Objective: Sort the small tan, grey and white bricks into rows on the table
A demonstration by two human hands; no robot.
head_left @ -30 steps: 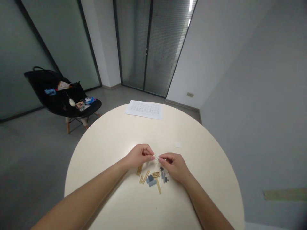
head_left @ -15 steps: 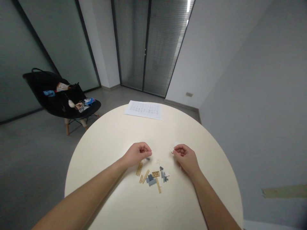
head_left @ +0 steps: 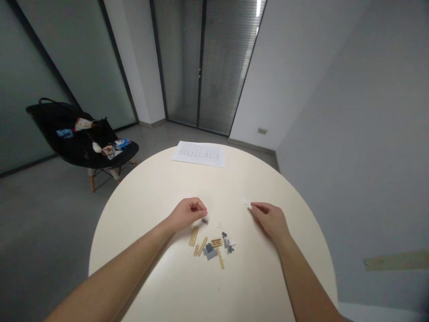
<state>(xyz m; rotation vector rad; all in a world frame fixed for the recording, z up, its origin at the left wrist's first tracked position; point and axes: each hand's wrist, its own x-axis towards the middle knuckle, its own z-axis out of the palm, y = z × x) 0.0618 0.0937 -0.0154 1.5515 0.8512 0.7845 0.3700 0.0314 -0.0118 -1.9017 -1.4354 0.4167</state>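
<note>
white building-brick piece [head_left: 248, 205] at right hand [head_left: 271, 218], pinch narrow; held or resting, cannot tell. left hand [head_left: 186, 213]: fingertips close together, contents unclear; dark grey brick [head_left: 204, 221] just below. risk: slipped pinch could lose white piece against cream table [head_left: 161, 286], colours near-matching.

Before you on the table [head_left: 241, 286], most bricks [head_left: 212, 254] lie nearer you than your left hand [head_left: 187, 213] and right hand [head_left: 272, 220]; the paper [head_left: 199, 154] lies behind, by the far edge; a chair [head_left: 80, 154] stands leftward.
</note>
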